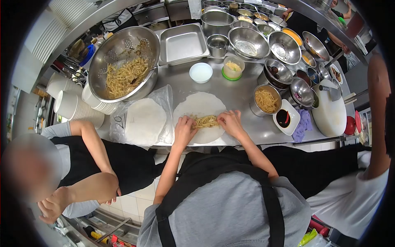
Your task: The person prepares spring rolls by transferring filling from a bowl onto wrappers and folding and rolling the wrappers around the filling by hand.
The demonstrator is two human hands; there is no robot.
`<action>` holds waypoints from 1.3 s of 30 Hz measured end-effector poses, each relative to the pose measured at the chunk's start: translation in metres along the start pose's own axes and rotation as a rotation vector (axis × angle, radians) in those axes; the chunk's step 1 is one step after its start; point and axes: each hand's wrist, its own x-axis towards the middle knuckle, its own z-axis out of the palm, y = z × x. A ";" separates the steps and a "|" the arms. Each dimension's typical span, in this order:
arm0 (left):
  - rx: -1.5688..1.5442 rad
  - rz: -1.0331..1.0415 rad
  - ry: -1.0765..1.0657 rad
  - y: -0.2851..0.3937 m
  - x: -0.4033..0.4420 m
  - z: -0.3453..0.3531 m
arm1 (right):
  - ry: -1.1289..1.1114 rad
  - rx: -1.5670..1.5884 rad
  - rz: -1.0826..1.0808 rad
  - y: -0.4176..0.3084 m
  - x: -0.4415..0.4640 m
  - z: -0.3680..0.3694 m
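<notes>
A round white wrapper sheet (199, 103) lies flat on the steel table, with a strip of shredded filling (205, 121) across its lower half. My left hand (186, 129) is at the strip's left end, fingers curled and pressed against the filling. At the right end, my right hand (231, 123) has its fingertips bent together onto the filling. Left of my hands, a stack of similar wrapper sheets (145, 120) rests on a clear plastic bag (118, 119). Beyond the wrapper stand a small white bowl (200, 73) and a green-based tub (233, 68).
A big steel bowl (94, 78) of shredded filling stands back left, near a steel tray (183, 43). To the right are a pot of shreds (266, 101), a dish of dark sauce (290, 123), a purple cloth (303, 125) and a cutting board (329, 113). People stand on both sides.
</notes>
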 end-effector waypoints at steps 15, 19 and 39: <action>-0.021 0.009 0.051 -0.008 0.002 -0.017 | -0.021 0.027 -0.317 -0.039 0.024 0.030; -0.068 0.055 -0.001 0.000 -0.015 -0.031 | 0.061 0.113 -0.156 -0.013 0.022 0.027; -0.122 0.151 0.036 0.003 -0.023 -0.001 | 0.072 0.010 -0.337 -0.010 -0.004 0.036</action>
